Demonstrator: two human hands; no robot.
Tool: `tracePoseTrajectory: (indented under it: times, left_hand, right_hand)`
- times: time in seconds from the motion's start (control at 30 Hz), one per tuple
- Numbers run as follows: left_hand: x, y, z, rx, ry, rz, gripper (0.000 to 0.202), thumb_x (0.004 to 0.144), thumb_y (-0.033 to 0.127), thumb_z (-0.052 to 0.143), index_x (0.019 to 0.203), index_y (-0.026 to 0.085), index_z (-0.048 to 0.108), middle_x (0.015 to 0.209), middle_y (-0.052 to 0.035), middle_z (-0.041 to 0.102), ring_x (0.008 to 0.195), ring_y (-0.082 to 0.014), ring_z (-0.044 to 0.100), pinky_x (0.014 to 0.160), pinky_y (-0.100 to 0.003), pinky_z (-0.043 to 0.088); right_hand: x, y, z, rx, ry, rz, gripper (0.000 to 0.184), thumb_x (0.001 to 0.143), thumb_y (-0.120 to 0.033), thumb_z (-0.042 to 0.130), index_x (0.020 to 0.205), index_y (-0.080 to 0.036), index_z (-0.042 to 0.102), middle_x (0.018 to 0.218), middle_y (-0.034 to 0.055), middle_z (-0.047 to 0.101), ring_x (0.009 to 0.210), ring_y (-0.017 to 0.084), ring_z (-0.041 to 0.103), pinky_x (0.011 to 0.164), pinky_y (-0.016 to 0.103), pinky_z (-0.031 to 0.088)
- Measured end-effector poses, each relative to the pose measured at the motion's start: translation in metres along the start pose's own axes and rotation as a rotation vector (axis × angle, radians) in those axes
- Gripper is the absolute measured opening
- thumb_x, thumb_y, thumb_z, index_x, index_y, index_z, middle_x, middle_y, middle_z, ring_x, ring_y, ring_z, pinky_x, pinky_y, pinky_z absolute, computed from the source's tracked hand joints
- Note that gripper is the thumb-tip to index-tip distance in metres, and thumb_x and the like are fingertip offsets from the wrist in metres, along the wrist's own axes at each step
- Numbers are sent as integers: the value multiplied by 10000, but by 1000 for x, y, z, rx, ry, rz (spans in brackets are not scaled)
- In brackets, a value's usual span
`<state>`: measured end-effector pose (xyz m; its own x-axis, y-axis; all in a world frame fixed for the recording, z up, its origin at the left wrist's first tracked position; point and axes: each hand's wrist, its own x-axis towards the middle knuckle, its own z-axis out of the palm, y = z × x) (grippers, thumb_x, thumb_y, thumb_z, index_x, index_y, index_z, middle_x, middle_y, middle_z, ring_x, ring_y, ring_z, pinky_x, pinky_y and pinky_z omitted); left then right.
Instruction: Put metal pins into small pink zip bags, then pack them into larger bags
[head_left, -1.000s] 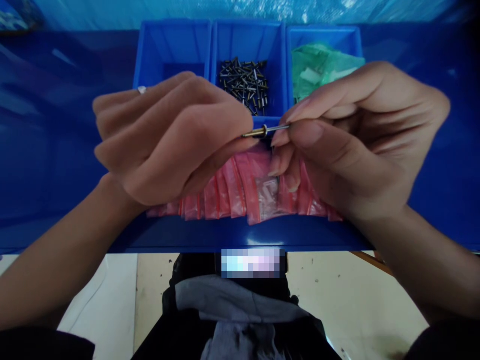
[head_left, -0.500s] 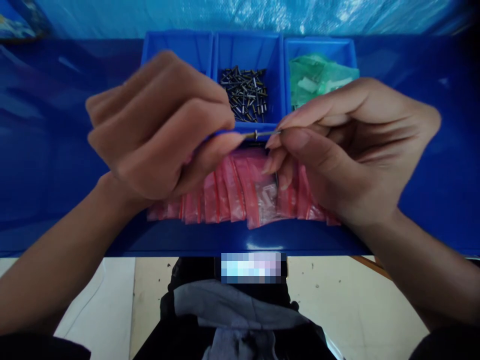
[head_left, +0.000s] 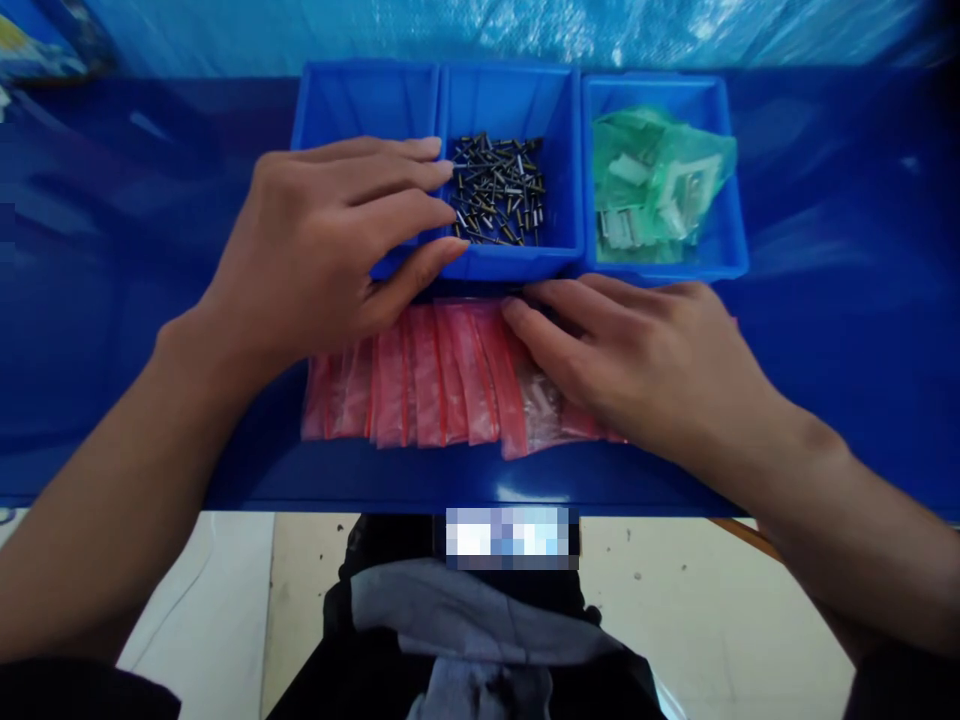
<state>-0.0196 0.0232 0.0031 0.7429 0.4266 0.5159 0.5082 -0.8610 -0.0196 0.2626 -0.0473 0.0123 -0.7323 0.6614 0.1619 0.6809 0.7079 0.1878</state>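
Observation:
My left hand (head_left: pixel 337 240) reaches forward with its fingers stretched out, the tips at the rim of the middle blue bin (head_left: pixel 510 265) next to a pile of small dark rivets (head_left: pixel 499 190). Nothing shows in it. My right hand (head_left: pixel 637 360) lies flat, fingers extended, on a row of small red zip bags (head_left: pixel 435 380) fanned along the table's front. The rivet held a moment ago is not visible in either hand.
Three blue bins stand side by side at the back: the left bin (head_left: pixel 352 100) looks empty, the right bin (head_left: pixel 664 265) holds green plastic bags (head_left: pixel 660 180). The blue table (head_left: pixel 112 300) ends at a front edge near my body.
Both hands let go of the rivet pinched between them. The left moved forward to the rivet bin with fingers spread; the right dropped flat onto the red bags.

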Motion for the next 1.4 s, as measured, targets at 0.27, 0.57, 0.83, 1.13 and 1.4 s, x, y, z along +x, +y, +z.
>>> tracePoseTrajectory:
  times: [0.27, 0.57, 0.83, 1.13, 1.4]
  left_hand:
    - [-2, -3, 1, 24, -13, 15, 241, 1120, 260, 603, 1311, 155, 706, 1449, -94, 745, 1440, -243, 688, 1215, -410, 608]
    - [-2, -6, -2, 36, -41, 45, 284, 1130, 320, 573, 1355, 204, 703, 1495, -61, 722, 1457, -251, 676, 1191, -466, 638]
    - [-3, -11, -1, 39, -10, 99, 256, 1130, 335, 627, 1319, 190, 718, 1454, -68, 747, 1409, -248, 710, 1144, -444, 669]
    - [-2, -10, -2, 41, -18, 96, 264, 1133, 319, 623, 1335, 175, 714, 1469, -79, 737, 1414, -251, 704, 1165, -422, 651]
    - [-2, -7, -3, 12, -13, 95, 254, 1122, 294, 643, 1314, 147, 720, 1443, -109, 746, 1402, -279, 712, 1147, -461, 660]
  right_hand:
    - [6, -10, 5, -16, -46, 39, 387, 1086, -71, 401, 1214, -133, 760, 1096, 133, 771, 911, 252, 684, 673, 375, 402]
    - [16, -12, 7, 16, -69, 112, 385, 1110, -74, 380, 1071, -141, 757, 1032, 127, 755, 923, 229, 672, 612, 378, 284]
    - [20, -11, 6, 26, -100, 112, 427, 1108, -55, 338, 1023, -132, 750, 1034, 133, 751, 895, 210, 663, 589, 381, 239]
    - [18, -10, 10, -71, -59, 98, 421, 1092, -46, 354, 1054, -128, 765, 1014, 128, 752, 911, 211, 684, 571, 352, 229]
    - [17, -11, 8, 38, -87, 134, 390, 1076, -47, 358, 976, -136, 724, 1032, 115, 750, 843, 185, 648, 565, 349, 169]
